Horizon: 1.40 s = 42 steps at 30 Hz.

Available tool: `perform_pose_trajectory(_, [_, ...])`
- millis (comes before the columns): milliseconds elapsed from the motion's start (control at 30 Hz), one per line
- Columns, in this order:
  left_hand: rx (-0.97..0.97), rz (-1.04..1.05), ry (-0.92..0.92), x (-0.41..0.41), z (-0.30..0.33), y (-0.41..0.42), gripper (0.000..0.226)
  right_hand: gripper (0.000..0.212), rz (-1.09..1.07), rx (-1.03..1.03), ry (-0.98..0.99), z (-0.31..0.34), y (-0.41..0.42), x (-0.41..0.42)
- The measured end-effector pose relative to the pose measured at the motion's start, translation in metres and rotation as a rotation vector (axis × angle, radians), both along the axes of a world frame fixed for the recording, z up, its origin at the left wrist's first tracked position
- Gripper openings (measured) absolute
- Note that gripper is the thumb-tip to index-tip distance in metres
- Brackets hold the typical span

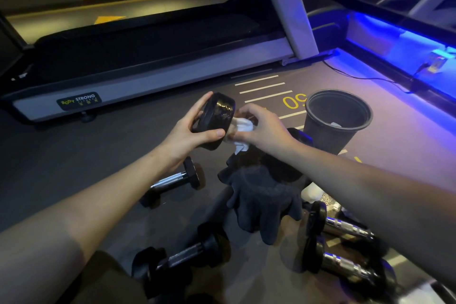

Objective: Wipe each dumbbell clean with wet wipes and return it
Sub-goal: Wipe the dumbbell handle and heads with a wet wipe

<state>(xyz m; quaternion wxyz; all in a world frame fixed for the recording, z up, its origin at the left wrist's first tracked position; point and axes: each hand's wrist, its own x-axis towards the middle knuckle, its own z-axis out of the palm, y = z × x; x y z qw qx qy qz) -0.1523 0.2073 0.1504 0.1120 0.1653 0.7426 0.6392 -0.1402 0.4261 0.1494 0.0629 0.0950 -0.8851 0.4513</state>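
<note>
In the head view both forearms reach forward over the floor (74, 168), bare to the elbow. The left hand (190, 131) is raised with its palm turned inward, fingers behind and thumb across the front of one black end of the held dumbbell (214, 121), gripping that end so the dumbbell hangs clear of the floor. The right hand (261, 126) is just beside it, fingers curled down around a white wet wipe (243, 131) that is wrapped on the dumbbell's handle; the handle itself is hidden under wipe and fingers, and the far end shows only as a dark shape behind the right wrist. Below the hands a dark cloth (261, 200) lies crumpled on the floor. A second dumbbell (172, 182) rests on the floor under the left wrist, a third (182, 259) near the bottom edge, and two more (345, 247) lie partly covered by the right forearm. A black bin (333, 131) stands upright beyond the right hand, with something pale inside, too dim to identify. A treadmill (148, 76) crosses the far side.
</note>
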Motion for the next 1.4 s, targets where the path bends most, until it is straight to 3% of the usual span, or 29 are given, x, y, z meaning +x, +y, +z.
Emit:
perform_pose_trajectory(300, [0.017,-0.001,-0.003,-0.004,-0.006,-0.002,0.095,0.039,-0.116,0.005,0.073,-0.007,-0.018,0.007])
perform_pose_trajectory(500, [0.050,0.004,-0.016,-0.004,-0.007,-0.003,0.098,0.016,0.074,-0.277,-0.053,-0.005,0.003,0.002])
perform_pose_trajectory(667, [0.046,0.002,-0.004,-0.004,-0.005,0.000,0.097,0.027,0.108,-0.202,-0.016,-0.008,0.007,-0.006])
perform_pose_trajectory(833, [0.040,0.006,-0.007,-0.002,-0.003,0.001,0.096,0.064,0.067,-0.172,-0.004,-0.012,0.002,-0.005])
perform_pose_trajectory(1133, [0.047,0.014,-0.018,-0.002,-0.004,0.001,0.094,0.058,-0.015,0.192,0.031,-0.015,-0.013,0.001])
perform_pose_trajectory(1400, [0.027,-0.012,0.023,0.000,0.001,0.004,0.095,0.034,0.016,0.239,-0.083,-0.002,-0.016,-0.012])
